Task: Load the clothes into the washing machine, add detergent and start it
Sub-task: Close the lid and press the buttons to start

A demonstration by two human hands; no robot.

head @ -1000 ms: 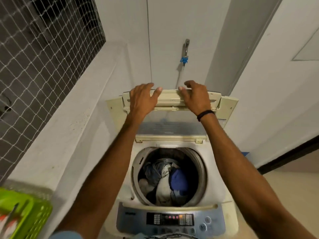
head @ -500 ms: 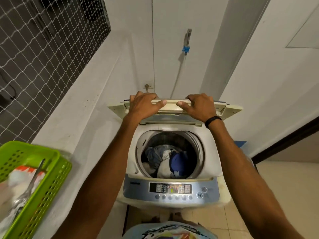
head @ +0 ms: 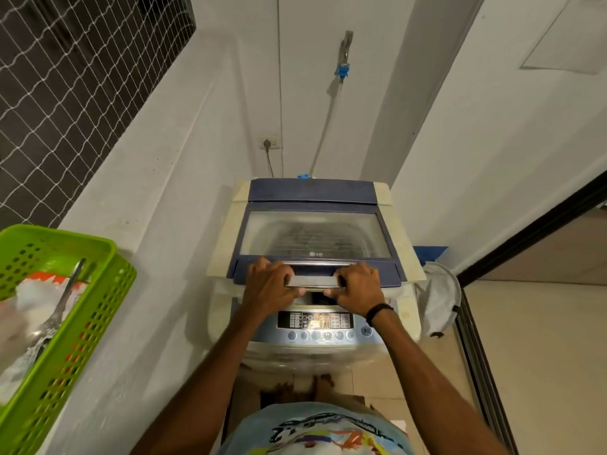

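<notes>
A white top-loading washing machine (head: 407, 290) stands against the far wall. Its blue-framed lid (head: 315, 238) with a clear window lies almost flat over the drum, and a thin dark gap shows under its front edge. My left hand (head: 267, 289) and my right hand (head: 358, 289) both grip the silver lid handle (head: 313, 280) at the front. The clothes inside are hidden by the lid. Just below my hands sits the control panel (head: 315, 323) with a display and a row of round buttons.
On the left ledge stands a green plastic basket (head: 82, 323) holding a white detergent bag and a metal spoon (head: 59, 310). A tap with a hose (head: 341, 67) and a wall socket (head: 270, 142) are behind the machine. A white cloth bag (head: 438, 298) hangs at its right.
Both hands have pulled the lid forward and down from upright to nearly flat. The drum and clothes, visible before, are now covered.
</notes>
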